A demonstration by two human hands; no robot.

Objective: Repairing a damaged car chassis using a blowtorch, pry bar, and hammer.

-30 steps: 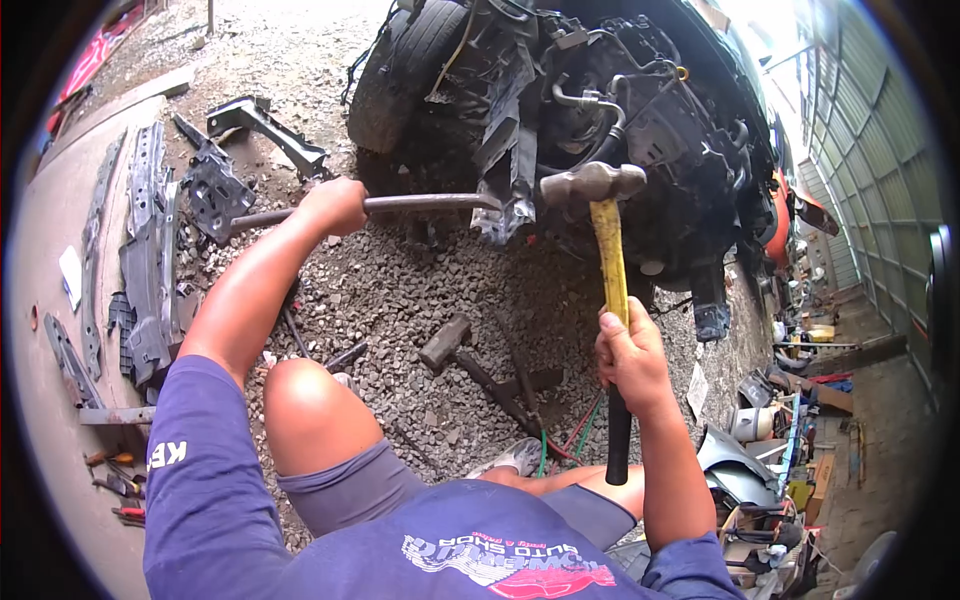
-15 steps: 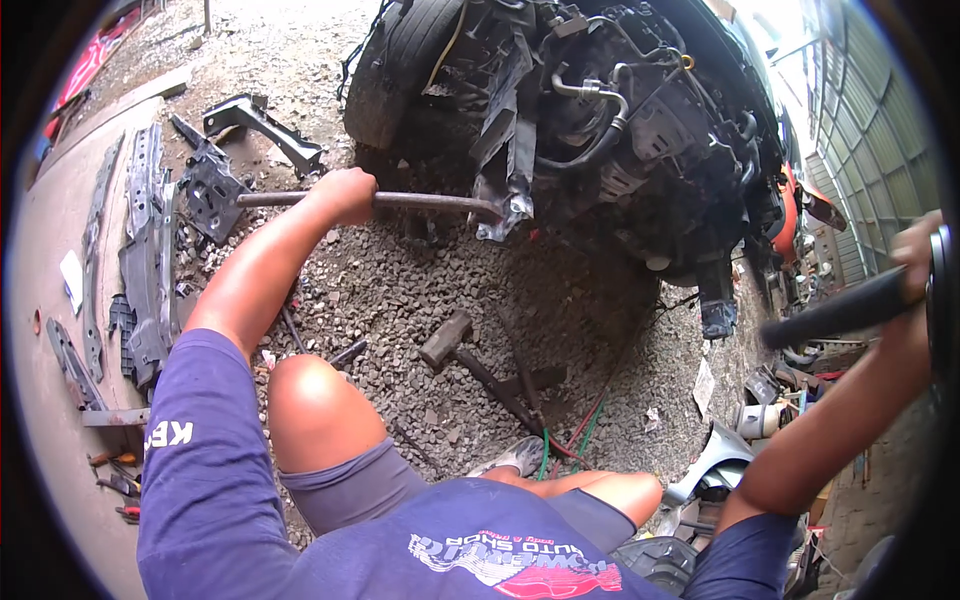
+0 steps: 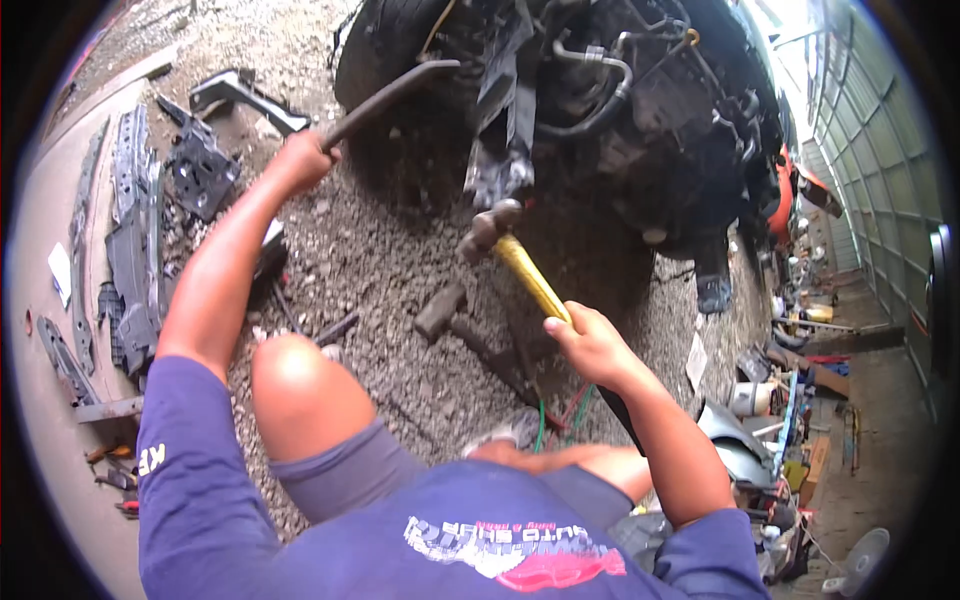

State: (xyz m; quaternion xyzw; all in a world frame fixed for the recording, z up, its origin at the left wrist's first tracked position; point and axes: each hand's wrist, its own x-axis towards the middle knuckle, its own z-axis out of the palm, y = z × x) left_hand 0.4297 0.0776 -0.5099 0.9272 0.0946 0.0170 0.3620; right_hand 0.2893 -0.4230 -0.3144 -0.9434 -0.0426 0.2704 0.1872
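My left hand (image 3: 308, 163) is closed around a dark metal pry bar (image 3: 385, 102), whose curved tip points up in front of the car's wheel. My right hand (image 3: 590, 345) grips the yellow-and-black handle of a hammer (image 3: 532, 277). Its steel head is right by the crumpled lower end of the car's frame rail (image 3: 503, 165); whether they touch I cannot tell. Behind the rail lies the exposed, dirty engine bay (image 3: 650, 130). A second hammer (image 3: 440, 313) with a blocky head rests on the gravel between my knees.
Removed metal car panels (image 3: 135, 230) lie at the left, with a black bracket (image 3: 203, 175) beside them. Green and red hoses (image 3: 572, 412) run near my foot. Along the right are a white bucket (image 3: 750, 398), mixed parts and a corrugated wall (image 3: 880, 170).
The hammer has swung from the far right down to the rail's end. The pry bar's tip has come off the rail end and now points higher; my left hand moved slightly left.
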